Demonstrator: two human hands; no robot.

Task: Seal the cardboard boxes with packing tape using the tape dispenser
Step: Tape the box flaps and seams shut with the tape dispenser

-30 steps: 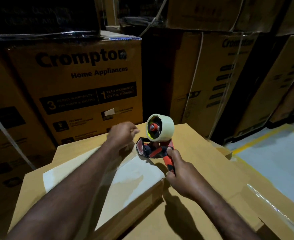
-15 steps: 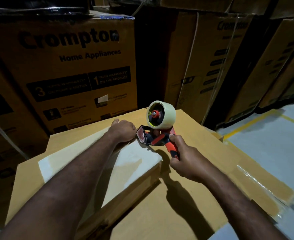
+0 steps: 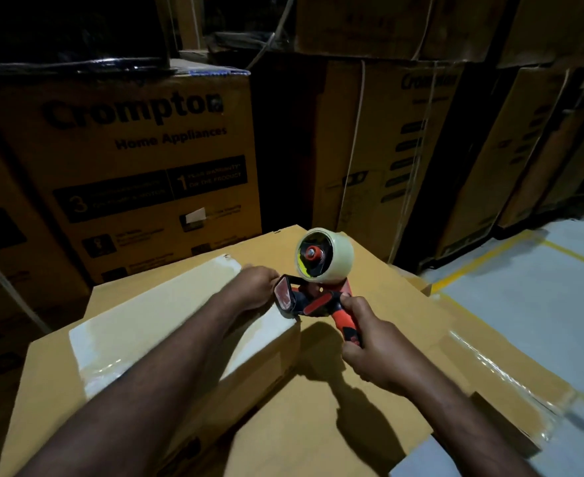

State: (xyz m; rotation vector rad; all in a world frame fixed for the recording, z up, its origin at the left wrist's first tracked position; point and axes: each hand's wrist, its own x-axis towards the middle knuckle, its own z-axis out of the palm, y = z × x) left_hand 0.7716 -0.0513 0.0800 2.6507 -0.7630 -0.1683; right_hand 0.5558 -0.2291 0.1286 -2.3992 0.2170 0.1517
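A dim warehouse: stacked printed cartons wall in the far side, and a grey floor with a yellow line shows at the right. In front lies a big flat box, and on its left half sits a smaller box whose top is covered by a wide pale band of tape.

The right hand is wrapped tight around the red handle of the dispenser, which stands upright with its roll on top. The dispenser's mouth sits at the small box's far right corner, right above the taped top, facing left. The left hand lies just left of that mouth, fingers curled down on the box top; whether it pinches the tape end or only presses it flat I cannot tell.

The tape band runs from the far right corner toward the near left edge of the small box, so its long axis points back toward the person. The dispenser is at the far end of that line, with the right hand behind it on the near side. My guess is that the next stroke means anchoring the tape under the left hand and drawing the dispenser along or across that corner, or else tearing the strip off.
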